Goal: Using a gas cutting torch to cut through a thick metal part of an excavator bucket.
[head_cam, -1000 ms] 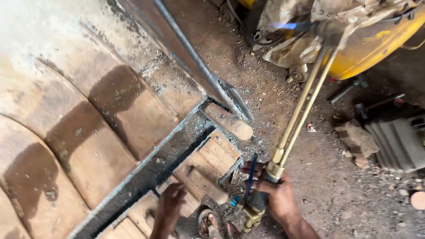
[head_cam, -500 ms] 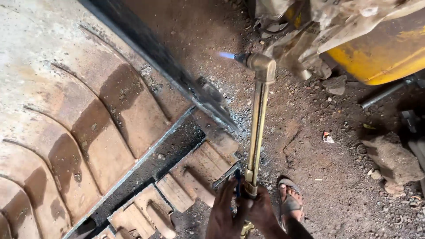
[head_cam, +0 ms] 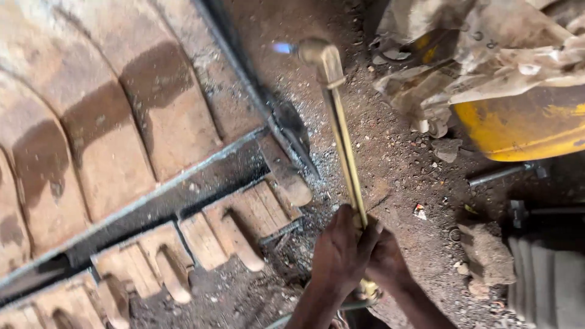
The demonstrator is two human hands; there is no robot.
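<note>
Cutting torch (head_cam: pixel 341 128) | lit | both hands (head_cam: pixel 356 256) gripping handle

Your left hand (head_cam: pixel 338 253) and right hand (head_cam: pixel 385 259) overlap, hiding the torch (head_cam: pixel 341 131) grip and your fingers; both forearms run off the near edge. The yellow drum (head_cam: pixel 524 125) is cut by the right edge, partly under crumpled sacking (head_cam: pixel 481 42). The flame (head_cam: pixel 282 47) is blurred

Dirt floor (head_cam: pixel 396 164) strewn with rubble, harsh daylight.
</note>
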